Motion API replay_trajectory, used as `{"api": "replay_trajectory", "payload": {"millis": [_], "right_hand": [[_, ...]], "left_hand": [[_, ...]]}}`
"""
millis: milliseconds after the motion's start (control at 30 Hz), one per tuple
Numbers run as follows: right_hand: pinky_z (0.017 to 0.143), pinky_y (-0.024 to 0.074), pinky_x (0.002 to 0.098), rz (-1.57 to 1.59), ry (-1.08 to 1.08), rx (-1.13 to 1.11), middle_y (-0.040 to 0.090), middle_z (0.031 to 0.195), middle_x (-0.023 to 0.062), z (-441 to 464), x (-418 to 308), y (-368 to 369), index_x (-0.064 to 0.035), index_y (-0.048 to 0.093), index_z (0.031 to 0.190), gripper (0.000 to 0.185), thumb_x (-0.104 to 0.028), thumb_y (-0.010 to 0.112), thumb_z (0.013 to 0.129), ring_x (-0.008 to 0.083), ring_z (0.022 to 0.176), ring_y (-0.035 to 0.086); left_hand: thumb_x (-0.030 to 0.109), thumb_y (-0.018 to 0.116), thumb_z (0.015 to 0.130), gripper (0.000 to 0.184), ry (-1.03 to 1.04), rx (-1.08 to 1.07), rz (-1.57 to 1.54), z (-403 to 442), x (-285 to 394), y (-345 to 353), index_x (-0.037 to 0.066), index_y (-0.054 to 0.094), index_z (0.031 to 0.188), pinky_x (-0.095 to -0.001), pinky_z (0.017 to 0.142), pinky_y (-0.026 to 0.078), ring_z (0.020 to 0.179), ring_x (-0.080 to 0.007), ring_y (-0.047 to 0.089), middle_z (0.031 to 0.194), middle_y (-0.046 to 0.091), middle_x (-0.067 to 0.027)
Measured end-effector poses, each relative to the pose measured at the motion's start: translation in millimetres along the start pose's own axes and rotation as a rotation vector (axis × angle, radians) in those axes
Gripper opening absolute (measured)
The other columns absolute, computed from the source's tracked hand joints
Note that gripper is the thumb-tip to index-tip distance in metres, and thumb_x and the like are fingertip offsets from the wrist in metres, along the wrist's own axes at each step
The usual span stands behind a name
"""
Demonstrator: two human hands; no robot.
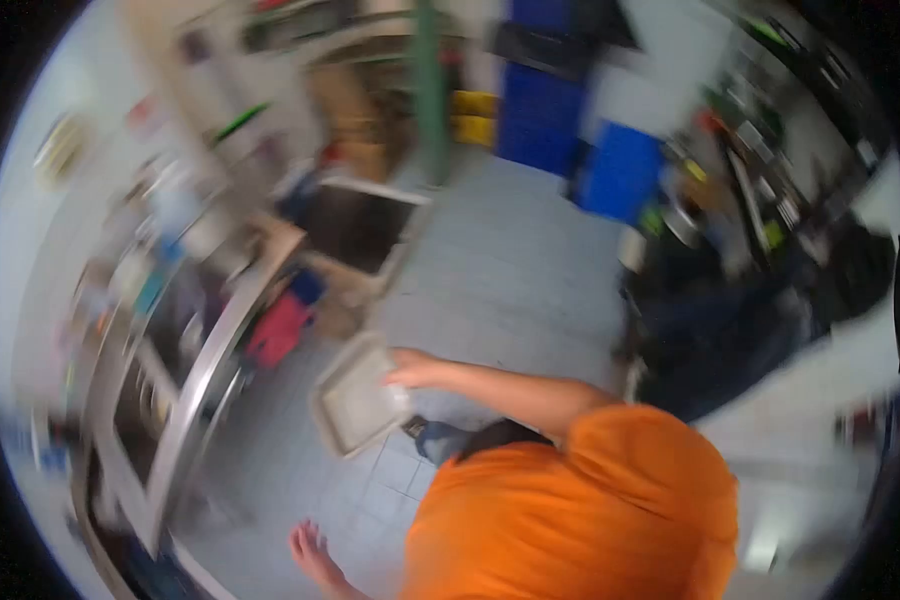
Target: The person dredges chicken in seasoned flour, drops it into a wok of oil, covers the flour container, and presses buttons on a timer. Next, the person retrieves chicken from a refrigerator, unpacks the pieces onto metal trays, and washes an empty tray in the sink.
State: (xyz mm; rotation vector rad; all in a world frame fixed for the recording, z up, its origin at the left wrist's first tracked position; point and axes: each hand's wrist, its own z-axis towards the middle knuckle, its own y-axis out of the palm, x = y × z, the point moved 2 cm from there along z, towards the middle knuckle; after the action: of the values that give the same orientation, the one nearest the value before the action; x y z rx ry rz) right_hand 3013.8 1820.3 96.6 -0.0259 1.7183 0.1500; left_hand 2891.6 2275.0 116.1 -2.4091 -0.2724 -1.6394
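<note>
My right hand (410, 368) grips the near edge of an off-white, shallow rectangular plastic tray (328, 425) with a raised rim. The tray is tilted over the tiled floor, and nothing shows inside it. Low in the view, my left hand (313, 548) hangs apart from the tray, its fingers loosely extended and holding nothing. It is somewhat blurred. My orange sleeve and shirt (570, 510) fill the lower right.
A metal sink counter (205, 385) runs along the left, with blurred items on it. A dark square floor basin (355, 228) with a pale rim lies beyond. Blue bins (540, 115) stand at the back, and a cluttered shelf (760, 160) is at right.
</note>
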Motion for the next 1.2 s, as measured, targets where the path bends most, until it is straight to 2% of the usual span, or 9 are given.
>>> {"api": "replay_trajectory", "payload": {"millis": [200,433,633,767,833,900,967,1100,1200], "right_hand": [[0.077,0.0541,0.0463,-0.361,0.02,0.17,0.068,0.096,0.0252,263.1,-70.0,113.6,0.0088,0.057,0.107,0.056,-0.031,0.075,0.071,0.0387,0.088,0.069],[0.082,0.0552,0.0497,-0.719,0.0,0.128,0.068,0.102,0.0273,489.7,-171.7,235.4,0.008,0.028,0.147,0.091,-0.021,0.074,0.074,0.0419,0.098,0.068],[0.07,0.0571,0.0469,-1.008,-0.039,0.231,0.072,0.088,0.0191,658.5,-187.6,322.9,0.0043,0.032,0.147,0.081,-0.017,0.069,0.078,0.0353,0.08,0.072],[0.076,0.0546,0.0504,-0.884,0.077,0.436,0.07,0.095,0.0254,787.8,-109.7,360.2,0.0003,0.041,0.142,0.054,-0.027,0.048,0.096,0.0378,0.088,0.071],[0.079,0.054,0.0513,-0.774,0.125,0.42,0.069,0.097,0.0273,798.6,-88.5,340.0,0.0007,0.05,0.132,0.045,-0.03,0.038,0.101,0.0392,0.089,0.07],[0.082,0.0533,0.0523,-0.797,0.201,0.362,0.069,0.1,0.0292,810.7,-66.3,325.8,0.0011,0.059,0.122,0.049,-0.032,0.028,0.107,0.0406,0.091,0.069],[0.083,0.0528,0.0544,-0.95,0.262,0.328,0.067,0.101,0.0318,825.8,-39.9,308.9,0.0022,0.045,0.134,0.045,-0.03,0.027,0.107,0.0444,0.092,0.068],[0.082,0.0537,0.0475,-1.472,-0.007,0.357,0.067,0.101,0.0219,824.4,4.8,316.3,-0.0053,0.061,0.112,0.024,-0.016,0.044,0.098,0.0385,0.097,0.065],[0.083,0.0554,0.0446,-1.273,0.07,0.146,0.067,0.103,0.0197,831.8,25.3,335.6,-0.0048,0.06,0.113,0.021,-0.012,0.05,0.095,0.0388,0.094,0.066]], "left_hand": [[0.048,0.054,0.095,0.05,-0.549,-0.048,-0.28,212.8,-57.2,-69.0,0.012,0.062,0.129,-0.0434,0.093,0.047,0.105,-0.0266,0.059,0.124,0.065,-0.007],[0.052,0.052,0.097,0.07,0.055,-0.446,-0.217,406.2,60.5,-47.5,0.012,0.034,0.151,-0.046,0.119,0.024,0.148,-0.0354,0.027,0.159,0.032,-0.012],[0.052,0.05,0.098,0.092,-0.036,-0.228,-0.414,654.5,222.8,-4.7,0.007,-0.002,0.158,-0.0477,0.123,0.006,0.152,-0.0373,0.0,0.162,-0.005,-0.0265],[0.043,0.051,0.096,0.072,-0.339,-0.417,-0.438,836.9,236.0,16.8,0.006,0.028,0.153,-0.0491,0.12,0.023,0.143,-0.0359,0.031,0.155,0.029,-0.0236],[0.022,0.05,0.097,0.048,0.718,-0.448,0.889,822.8,284.9,39.2,0.005,0.046,0.141,-0.0418,0.107,0.041,0.126,-0.0317,0.051,0.14,0.052,-0.0157],[0.03,0.074,0.085,0.067,-0.289,-0.125,0.209,886.9,256.1,52.9,-0.011,0.048,0.131,-0.0362,0.098,0.045,0.113,-0.0308,0.058,0.122,0.062,-0.0203],[0.036,0.076,0.084,0.092,-0.068,0.128,0.261,986.3,144.9,51.5,-0.015,0.027,0.143,-0.0412,0.105,0.04,0.122,-0.0344,0.053,0.134,0.054,-0.0268],[0.029,0.069,0.092,0.077,-0.143,0.11,-0.199,949.6,189.6,64.1,-0.003,0.029,0.15,-0.0401,0.113,0.029,0.138,-0.0329,0.039,0.149,0.04,-0.0251],[0.02,0.062,0.098,0.032,-0.134,-0.011,-0.255,936.1,202.9,74.5,0.003,0.051,0.123,-0.0277,0.08,0.04,0.088,-0.012,0.05,0.119,0.064,-0.0079]]}}
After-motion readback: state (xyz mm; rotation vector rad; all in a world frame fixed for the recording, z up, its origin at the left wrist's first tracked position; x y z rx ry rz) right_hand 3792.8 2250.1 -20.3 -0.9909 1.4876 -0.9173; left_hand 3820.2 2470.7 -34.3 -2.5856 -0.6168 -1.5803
